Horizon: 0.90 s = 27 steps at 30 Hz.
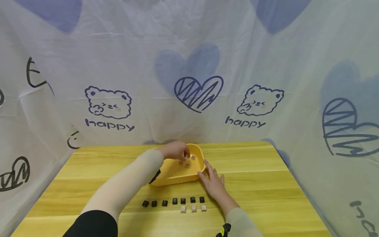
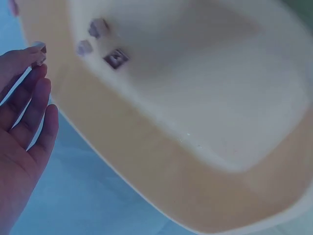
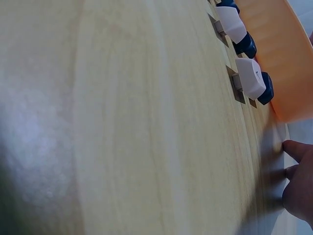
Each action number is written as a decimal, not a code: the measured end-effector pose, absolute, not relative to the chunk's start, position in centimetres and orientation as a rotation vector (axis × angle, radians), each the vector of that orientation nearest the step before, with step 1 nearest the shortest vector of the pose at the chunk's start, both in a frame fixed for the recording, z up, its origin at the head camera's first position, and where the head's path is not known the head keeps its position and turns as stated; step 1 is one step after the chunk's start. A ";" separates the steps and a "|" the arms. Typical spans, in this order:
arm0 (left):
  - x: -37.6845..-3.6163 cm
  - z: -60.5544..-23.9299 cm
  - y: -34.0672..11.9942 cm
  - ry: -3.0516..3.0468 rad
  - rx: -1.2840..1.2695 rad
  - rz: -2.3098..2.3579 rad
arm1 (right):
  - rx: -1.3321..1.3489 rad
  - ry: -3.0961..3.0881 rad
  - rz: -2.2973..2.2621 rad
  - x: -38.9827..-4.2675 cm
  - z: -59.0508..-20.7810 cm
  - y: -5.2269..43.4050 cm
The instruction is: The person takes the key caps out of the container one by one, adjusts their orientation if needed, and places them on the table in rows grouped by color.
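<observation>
Yellow tray (image 1: 174, 176) | left hand (image 1: 175, 150) grip pinches half-hidden keycap (image 2: 39, 49) | right hand (image 1: 214, 184) spread flat

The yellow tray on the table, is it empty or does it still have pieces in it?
Not empty: the yellow tray holds a few small keycaps near its far end.

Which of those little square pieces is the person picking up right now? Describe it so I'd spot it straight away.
Start at the wooden table and find the yellow tray near its far edge. The left hand reaches into it and pinches one small light-coloured keycap at its fingertips. Unlike the three loose keycaps lying on the tray floor, this one is lifted clear.
</observation>
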<state>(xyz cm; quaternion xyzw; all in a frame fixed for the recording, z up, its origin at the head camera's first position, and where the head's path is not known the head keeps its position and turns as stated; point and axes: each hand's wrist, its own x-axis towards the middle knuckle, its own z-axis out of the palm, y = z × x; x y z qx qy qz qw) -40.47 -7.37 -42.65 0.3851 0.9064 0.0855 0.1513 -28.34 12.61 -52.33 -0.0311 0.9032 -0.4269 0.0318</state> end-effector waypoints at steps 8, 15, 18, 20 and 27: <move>-36.7 -40.1 -8.5 2.636 1.045 0.455 | -0.102 2.785 -1.300 -28.3 -52.3 12.5; -33.0 -38.8 -9.5 2.699 1.052 0.597 | -0.109 2.783 -1.320 -28.2 -52.3 12.6; -31.5 -38.8 -9.9 2.743 1.044 0.624 | -0.106 2.780 -1.314 -28.2 -52.3 12.6; -30.6 -39.1 -10.1 2.770 1.022 0.631 | -0.107 2.779 -1.315 -28.2 -52.3 12.6; -27.5 -40.6 -11.0 2.808 0.912 0.710 | -0.111 2.771 -1.319 -28.2 -52.2 12.4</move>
